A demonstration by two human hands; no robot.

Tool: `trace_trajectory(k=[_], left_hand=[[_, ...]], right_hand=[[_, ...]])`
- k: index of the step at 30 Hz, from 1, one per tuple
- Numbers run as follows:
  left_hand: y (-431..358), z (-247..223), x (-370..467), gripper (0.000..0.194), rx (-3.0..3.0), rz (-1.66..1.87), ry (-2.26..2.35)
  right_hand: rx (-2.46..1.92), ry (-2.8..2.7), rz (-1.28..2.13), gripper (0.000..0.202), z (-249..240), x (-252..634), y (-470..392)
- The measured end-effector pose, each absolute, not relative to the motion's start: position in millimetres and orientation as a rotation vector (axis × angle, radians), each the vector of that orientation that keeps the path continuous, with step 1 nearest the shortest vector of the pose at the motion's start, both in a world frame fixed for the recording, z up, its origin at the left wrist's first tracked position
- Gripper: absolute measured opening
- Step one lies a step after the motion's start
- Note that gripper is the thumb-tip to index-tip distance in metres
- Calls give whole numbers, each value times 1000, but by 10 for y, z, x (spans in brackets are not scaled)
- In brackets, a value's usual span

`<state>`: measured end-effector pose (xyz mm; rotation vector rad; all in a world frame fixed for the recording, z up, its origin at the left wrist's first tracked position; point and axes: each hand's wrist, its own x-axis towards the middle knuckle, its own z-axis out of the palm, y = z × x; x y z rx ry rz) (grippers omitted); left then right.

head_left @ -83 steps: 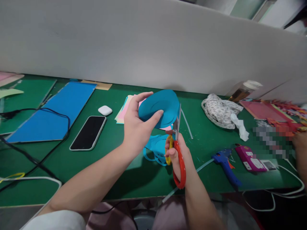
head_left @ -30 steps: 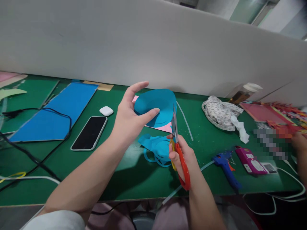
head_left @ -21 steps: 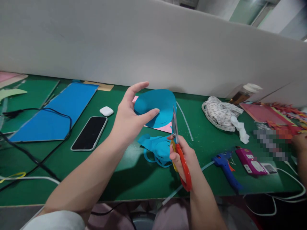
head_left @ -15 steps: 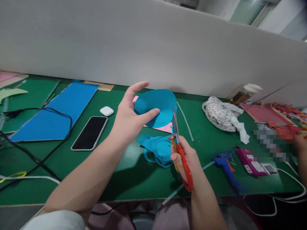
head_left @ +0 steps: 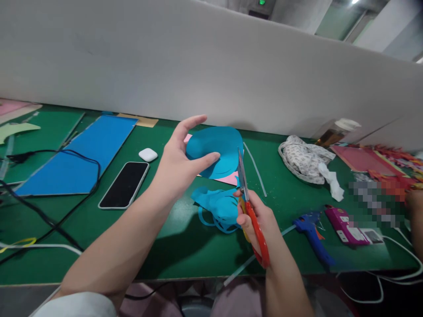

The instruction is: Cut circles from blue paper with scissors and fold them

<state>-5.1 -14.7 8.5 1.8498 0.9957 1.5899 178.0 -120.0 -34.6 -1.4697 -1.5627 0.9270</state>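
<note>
A: Where's the blue paper [head_left: 228,145]?
B: Held above the green table [head_left: 158,259] in the left hand [head_left: 176,163]: thumb pressed on its face, index finger standing apart, remaining fingers hidden behind it.
A: And from the right hand [head_left: 256,215]?
B: Beyond it and a little left. That hand is clamped round the scissors [head_left: 250,209], whose long axis points away, tips at the paper's right edge. The left hand is nearer, touching it.
A: The paper's own long axis?
B: Roughly round, so none stands out.
A: Count outward from it.
B: One paper, one pair of scissors. On its nearer side, one tangle of blue strips [head_left: 221,207], too snarled to count singly. Left of it, one white case [head_left: 148,154], one phone [head_left: 124,185]; right, one floral cloth [head_left: 302,160], one glue gun [head_left: 312,233].
</note>
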Motion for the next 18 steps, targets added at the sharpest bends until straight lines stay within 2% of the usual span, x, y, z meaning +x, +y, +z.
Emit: trace_trajectory(k=[5,18], left_hand=[[-149,95,-62,63,1825,1565,990],[-123,84,-90,64,1803,1492,918]], right_hand=[[-1491,-1569,931,81,-320,1777,-1205],[-1418,-1659,849,74,-411,1814,-1196]])
